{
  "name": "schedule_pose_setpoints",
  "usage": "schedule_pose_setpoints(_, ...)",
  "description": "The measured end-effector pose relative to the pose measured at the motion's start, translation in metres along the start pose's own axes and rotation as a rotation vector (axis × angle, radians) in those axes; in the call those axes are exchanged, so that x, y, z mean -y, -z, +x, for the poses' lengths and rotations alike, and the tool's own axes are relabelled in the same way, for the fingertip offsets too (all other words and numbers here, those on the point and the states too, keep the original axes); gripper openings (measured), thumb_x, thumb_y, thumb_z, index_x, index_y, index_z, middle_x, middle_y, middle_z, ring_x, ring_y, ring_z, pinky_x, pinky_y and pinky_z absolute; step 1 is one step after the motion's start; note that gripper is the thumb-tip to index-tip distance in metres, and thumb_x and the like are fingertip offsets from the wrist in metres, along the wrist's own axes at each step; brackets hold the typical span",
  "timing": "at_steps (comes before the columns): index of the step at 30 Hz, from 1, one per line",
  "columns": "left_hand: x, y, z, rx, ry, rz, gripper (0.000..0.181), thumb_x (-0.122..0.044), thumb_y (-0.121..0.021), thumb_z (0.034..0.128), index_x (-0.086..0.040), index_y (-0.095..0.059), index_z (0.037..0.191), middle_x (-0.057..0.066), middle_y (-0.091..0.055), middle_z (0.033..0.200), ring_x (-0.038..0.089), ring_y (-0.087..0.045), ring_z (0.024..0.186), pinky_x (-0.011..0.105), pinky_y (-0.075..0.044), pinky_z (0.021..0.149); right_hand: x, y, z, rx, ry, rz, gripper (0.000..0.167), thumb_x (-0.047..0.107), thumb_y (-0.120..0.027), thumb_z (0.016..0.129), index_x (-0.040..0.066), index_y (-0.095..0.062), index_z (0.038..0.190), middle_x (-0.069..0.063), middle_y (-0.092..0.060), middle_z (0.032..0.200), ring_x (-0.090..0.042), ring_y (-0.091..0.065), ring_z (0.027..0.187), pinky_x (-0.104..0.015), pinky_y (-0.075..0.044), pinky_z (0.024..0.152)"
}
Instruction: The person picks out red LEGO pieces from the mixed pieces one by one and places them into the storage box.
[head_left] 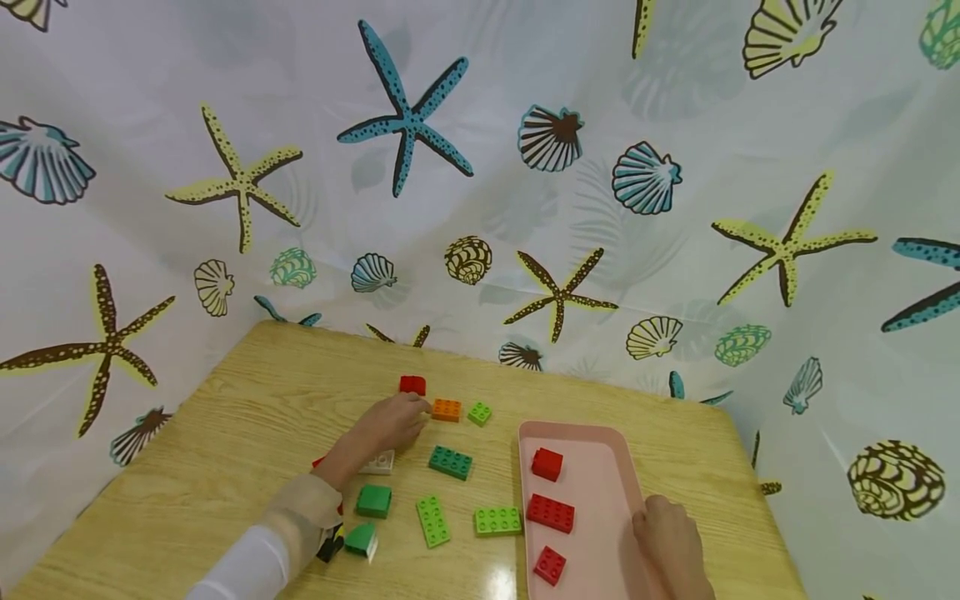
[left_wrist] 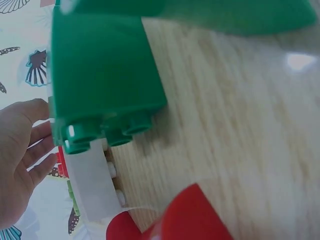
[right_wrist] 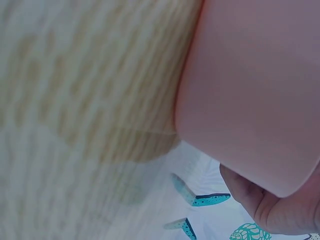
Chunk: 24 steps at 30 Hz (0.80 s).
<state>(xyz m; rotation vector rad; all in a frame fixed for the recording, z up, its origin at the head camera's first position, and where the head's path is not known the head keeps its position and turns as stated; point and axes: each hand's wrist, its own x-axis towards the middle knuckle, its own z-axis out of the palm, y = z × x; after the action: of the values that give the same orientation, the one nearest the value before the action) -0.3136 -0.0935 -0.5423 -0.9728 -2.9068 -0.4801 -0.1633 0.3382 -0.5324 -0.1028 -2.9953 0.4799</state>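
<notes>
My left hand (head_left: 393,422) reaches over the far part of the table, fingers loosely bent and nothing seen in them. Its fingertips are beside an orange brick (head_left: 446,409), just in front of a red brick (head_left: 412,384); whether they touch is unclear. In the left wrist view, the left hand (left_wrist: 20,150) is beyond a green brick (left_wrist: 105,65) and a white brick (left_wrist: 92,182). My right hand (head_left: 670,537) grips the right rim of a pink tray (head_left: 577,429). Inside the tray lie a red cube-like brick (head_left: 547,464), a long red brick (head_left: 551,512) and a small red brick (head_left: 550,565).
Between arm and tray lie a dark green brick (head_left: 450,462), light green bricks (head_left: 432,521) and green pieces (head_left: 373,501). A small lime brick (head_left: 479,413) is right of the orange one. Red and black pieces are partly hidden by the left forearm. A shell-patterned curtain (head_left: 480,208) surrounds the table.
</notes>
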Motion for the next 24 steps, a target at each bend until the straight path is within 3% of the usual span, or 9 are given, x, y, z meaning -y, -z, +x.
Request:
schedule_pose_setpoints(6, 0.004, -0.007, 0.001, -0.069, -0.004, 0.035, 0.021, -0.011, -0.066, 0.0966, -0.004, -0.068, 0.116, 0.013, -0.064, 0.113, 0.028, -0.063, 0.101, 0.04, -0.055, 0.081, 0.0, -0.001, -0.001, -0.011, 0.008, 0.006, 0.027, 0.001, -0.059, 0.08, 0.007, -0.043, 0.059, -0.009, -0.049, 0.055, -0.025, -0.047, 0.049, -0.045, -0.041, 0.044)
schedule_pose_setpoints(10, 0.006, -0.009, 0.005, -0.127, 0.023, 0.062, 0.024, -0.01, -0.067, 0.0958, -0.002, -0.067, 0.118, 0.014, -0.064, 0.114, 0.029, -0.061, 0.104, 0.04, -0.054, 0.085, 0.0, -0.001, 0.0, 0.006, -0.002, 0.009, 0.028, 0.001, -0.058, 0.082, 0.008, -0.042, 0.06, -0.007, -0.047, 0.055, -0.023, -0.044, 0.05, -0.042, -0.039, 0.044)
schedule_pose_setpoints(16, 0.006, -0.006, 0.011, -0.13, 0.081, 0.036, 0.026, -0.009, -0.065, 0.0967, 0.0, -0.066, 0.121, 0.016, -0.063, 0.117, 0.033, -0.06, 0.108, 0.043, -0.052, 0.089, 0.0, 0.001, 0.001, 0.025, -0.006, 0.002, 0.028, 0.002, -0.058, 0.084, 0.007, -0.042, 0.06, -0.007, -0.046, 0.056, -0.023, -0.044, 0.052, -0.043, -0.04, 0.046)
schedule_pose_setpoints(24, 0.008, -0.005, 0.016, -0.164, 0.132, 0.012, 0.023, -0.004, -0.067, 0.0944, 0.0, -0.066, 0.117, 0.018, -0.064, 0.112, 0.035, -0.062, 0.101, 0.042, -0.055, 0.081, -0.002, -0.003, 0.001, -0.001, -0.002, -0.004, 0.029, 0.001, -0.059, 0.082, 0.008, -0.041, 0.06, -0.005, -0.045, 0.055, -0.022, -0.041, 0.051, -0.041, -0.039, 0.045)
